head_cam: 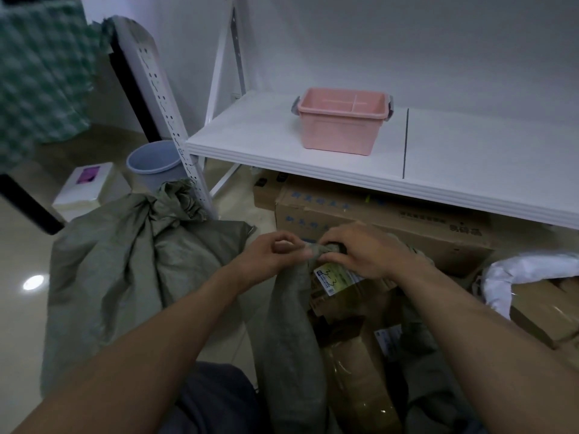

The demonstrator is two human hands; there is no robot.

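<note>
Low in the middle of the frame, both hands meet at the bunched top of a green woven sack. The left hand has its fingers curled, and its thumb reaches across to pinch the edge of the gathered cloth. The right hand lies over the same bunch from the other side with its fingers curled round the twisted fabric. The two hands are almost touching.

The sack runs down from the hands toward the bottom edge. Just right of its fabric lie taped cardboard parcels, and one of them carries a printed shipping label directly below the right hand.

A second green sack slumps on the floor at centre left. Behind the hands, a large cardboard carton sits under a white shelf that crosses the upper right. A pink storage box with grey latches stands on the shelf. Left of the shelf post is a grey bin, with a white box bearing a purple label beside it. A white plastic bag shows at the right edge.
</note>
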